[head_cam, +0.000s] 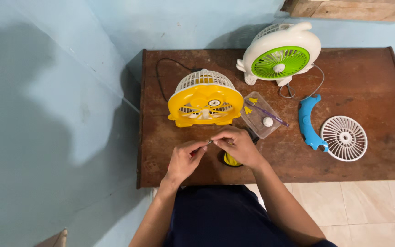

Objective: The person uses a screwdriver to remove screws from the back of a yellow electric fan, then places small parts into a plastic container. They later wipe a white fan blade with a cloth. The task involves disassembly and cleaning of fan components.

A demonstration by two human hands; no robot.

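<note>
Left hand (pixel 184 159) and right hand (pixel 237 144) both pinch a small metal part (pixel 209 142) between fingertips, over the tabletop (pixel 366 82) just before the yellow fan (pixel 205 99). Best kept low and steady; the clear tray (pixel 258 122) sits near for loose bits.

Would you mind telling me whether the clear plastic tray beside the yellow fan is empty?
Not empty: the clear tray holds a purple tool, a white knob and small yellow pieces.

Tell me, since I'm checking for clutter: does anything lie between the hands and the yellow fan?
Nothing visible does. The left hand and right hand meet over a small thin tool, and only bare brown table separates them from the yellow fan. The clear tray sits off to the right.
</note>
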